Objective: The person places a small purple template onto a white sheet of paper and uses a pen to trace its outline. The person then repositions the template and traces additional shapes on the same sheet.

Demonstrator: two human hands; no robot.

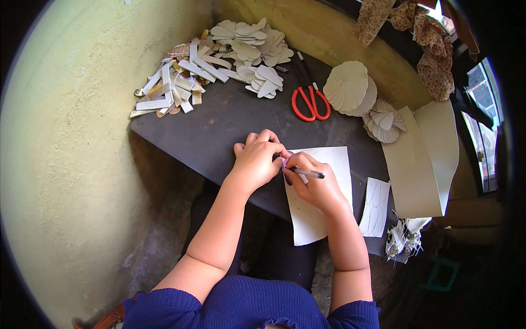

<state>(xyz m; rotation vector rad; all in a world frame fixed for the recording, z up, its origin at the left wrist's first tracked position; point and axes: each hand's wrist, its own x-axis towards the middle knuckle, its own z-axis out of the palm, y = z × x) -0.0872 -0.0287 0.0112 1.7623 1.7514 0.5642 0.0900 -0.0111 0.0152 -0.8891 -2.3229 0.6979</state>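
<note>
My right hand point(320, 186) is closed around a slim pen point(312, 173) with a clear barrel and dark end, above the upper left of a white sheet point(309, 222). Right beside it, my left hand point(255, 162) has its fingers curled, with thumb and forefinger pinched at a small dark piece point(276, 157). A bit of purple shows between the two hands; what it belongs to is hidden by the fingers. The sheet lies on the dark table point(208, 126), its lower edge hanging past the near side. To its right rests a white card point(375, 205) with petal outlines drawn on it.
Red-handled scissors point(314, 105) lie beyond my hands. White petal cutouts point(246, 41) and pale strips point(170, 90) are heaped at the back left, with fanned cutouts point(346, 85) at the back right. A bent cream sheet point(411, 164) and shredded scraps point(402, 241) sit at the right edge.
</note>
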